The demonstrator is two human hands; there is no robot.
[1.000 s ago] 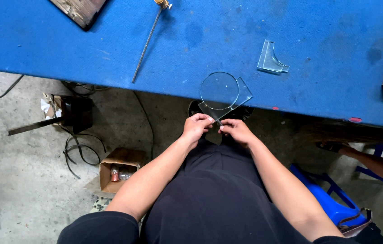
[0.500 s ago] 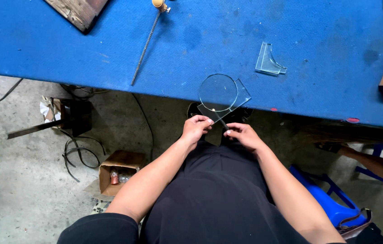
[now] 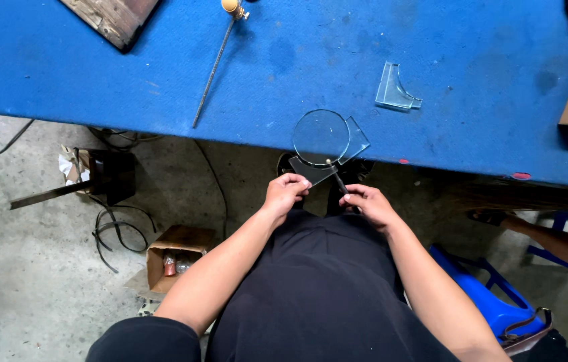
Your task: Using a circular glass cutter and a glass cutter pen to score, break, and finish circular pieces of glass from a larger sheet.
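The glass pane [image 3: 327,144] is lying at the near edge of the blue counter [image 3: 163,74], with a round disc outlined in it and its pointed corner jutting out over the edge toward the person. It is looking thin, stiff and clear, so it is likely light, slippery on its faces and quick to crack or cut skin along its edges. A safe hold would be on the flat faces near a corner, thumb above and fingers below, away from the sharp rim.

The left hand [image 3: 285,191] is doing just that: its grip is closing narrowly on the overhanging corner, fingers curled, wrist bent up from the lap. The right hand [image 3: 368,201] is sitting just beside it, below the counter edge, its grip wrapping a slim dark tool [image 3: 339,182] whose tip is pointing up toward the glass. Both forearms are reaching forward from the body, elbows bent and kept close.

Farther back on the counter a curved glass offcut [image 3: 394,90] is lying well apart, and a long metal rod [image 3: 213,67] with a brass knob is resting to the left. Another person's arm [image 3: 552,245] is showing at the lower right.
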